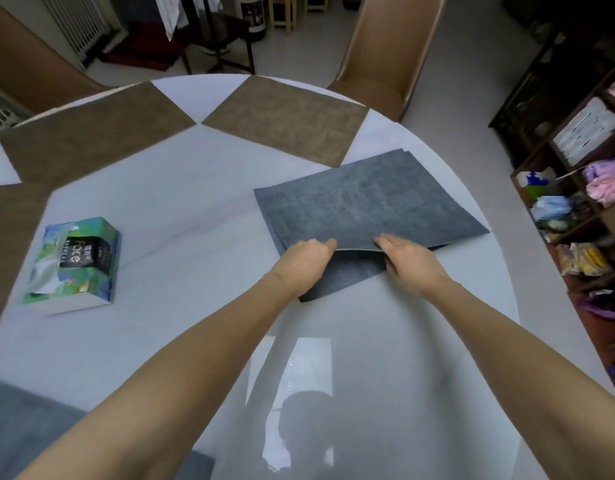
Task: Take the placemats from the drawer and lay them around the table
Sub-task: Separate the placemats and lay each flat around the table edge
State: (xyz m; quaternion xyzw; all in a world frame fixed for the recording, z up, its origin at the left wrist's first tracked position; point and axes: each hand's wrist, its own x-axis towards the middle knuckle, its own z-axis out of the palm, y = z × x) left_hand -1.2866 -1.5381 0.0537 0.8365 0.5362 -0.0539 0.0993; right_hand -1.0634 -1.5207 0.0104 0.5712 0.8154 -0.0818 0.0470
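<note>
A small stack of grey placemats [365, 202] lies on the right side of the round white table [181, 216]. My left hand [304, 259] and my right hand [408, 259] both pinch the near edge of the top grey placemat, which is lifted slightly off the ones below. Two brown placemats lie along the far rim, one at the far left [94, 133] and one at the far middle [285, 119]. A third brown placemat [11, 216] shows at the left edge. Another grey placemat [25, 431] lies at the near left.
A colourful tissue box [75, 263] stands on the table's left half. A brown chair [389, 43] is pushed in at the far side. Dark shelves [576, 188] full of packets stand close to the table's right edge.
</note>
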